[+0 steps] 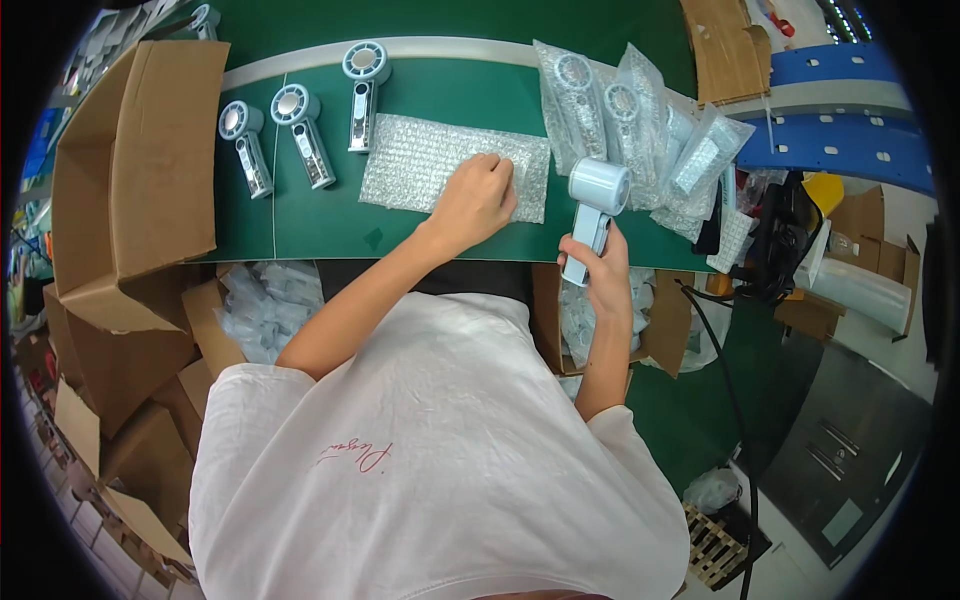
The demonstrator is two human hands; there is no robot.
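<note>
My right hand [603,268] grips the handle of a pale blue handheld fan [596,200], held upright at the green table's near edge. My left hand [476,197] rests with curled fingers on a flat bubble-wrap bag [420,165] lying on the green table [300,215]. Three more handheld fans [297,135] lie unwrapped in a row to the left of the bag. Several fans wrapped in bubble bags [625,125] are piled to the right of it, just behind the fan I hold.
A large open cardboard box [135,170] stands at the left, with more boxes below it. A box of bubble bags [255,305] sits under the table edge, and another box [660,320] at my right. Blue rails [840,110] and black cables [735,400] lie right.
</note>
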